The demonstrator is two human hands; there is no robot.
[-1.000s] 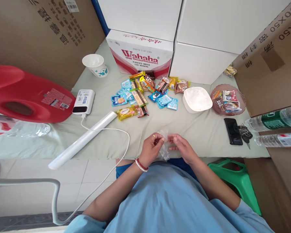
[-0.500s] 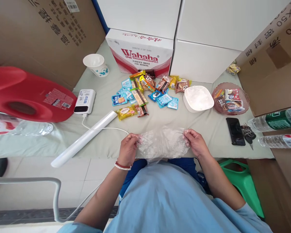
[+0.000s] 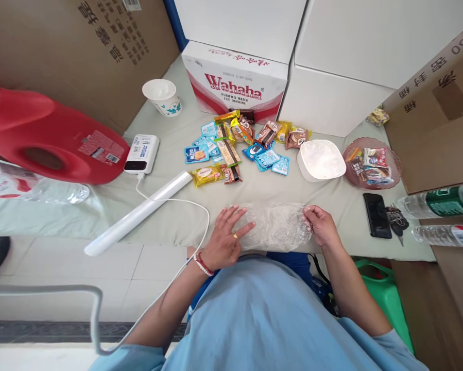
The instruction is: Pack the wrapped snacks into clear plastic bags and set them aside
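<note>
A crumpled sheet of clear plastic film lies near the table's front edge, between my hands. My left hand is open, palm down, with its fingers spread over the film's left end. Pinched between the thumb and fingers of my right hand is the film's right edge. Beyond the film lies a loose pile of wrapped snacks, in yellow, brown and blue packets. A white square plastic tub stands right of the pile, and a pink glass bowl holding more packets is beside it.
To the left are a film roll, a power bank with a white cable, a paper cup and a red jug. A phone, keys and bottles lie at the right. Boxes wall the back.
My left hand has let go of the film's left edge and now spreads flat over it. The film has come down onto the table, while my right hand keeps its pinch.
</note>
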